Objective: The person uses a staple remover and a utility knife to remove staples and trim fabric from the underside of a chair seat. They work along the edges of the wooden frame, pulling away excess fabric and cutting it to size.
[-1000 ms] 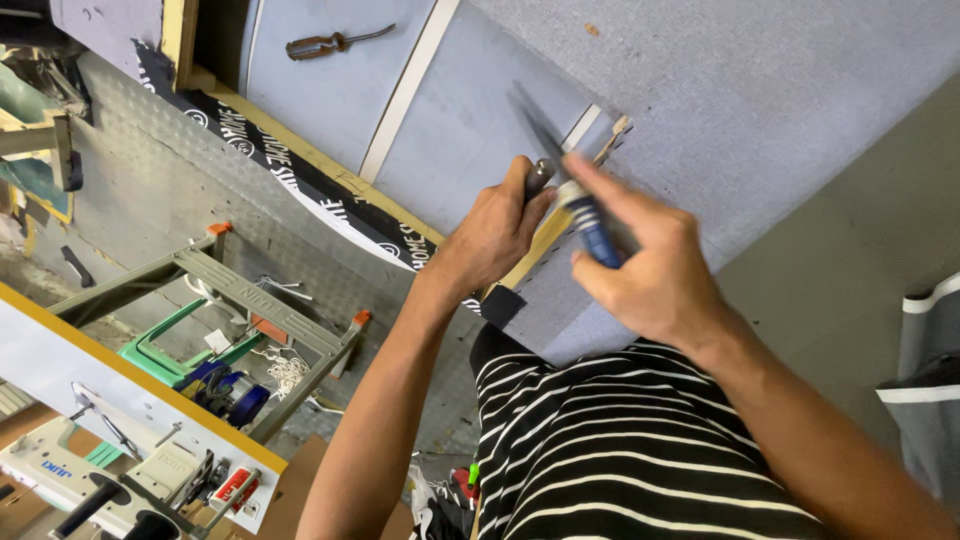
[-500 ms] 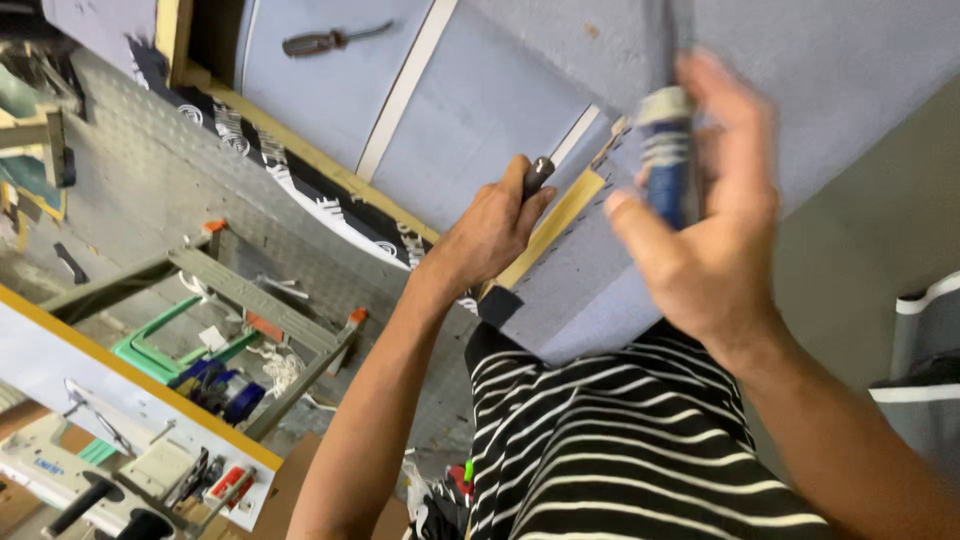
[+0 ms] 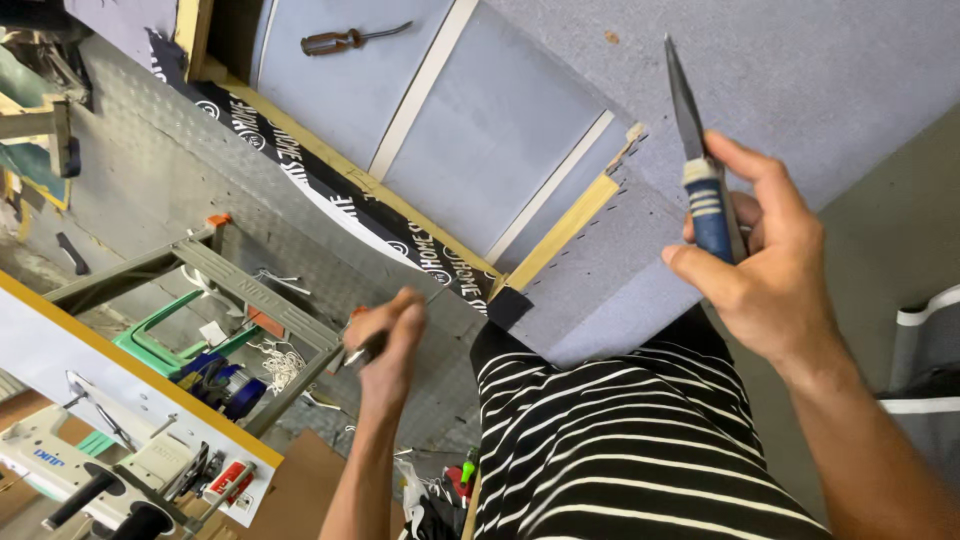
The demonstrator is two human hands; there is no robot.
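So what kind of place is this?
Likely an upholstery workshop: a sewing machine at lower left, grey fabric stretched over a wooden frame, and a screwdriver lying by.

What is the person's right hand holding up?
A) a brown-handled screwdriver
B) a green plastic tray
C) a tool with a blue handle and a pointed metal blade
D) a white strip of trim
C: the right hand grips a blue-handled tool with its pointed metal blade raised over the grey fabric panel.

Bright, even daylight, soft shadows, sharp focus throughout, slight wide-angle tilt.
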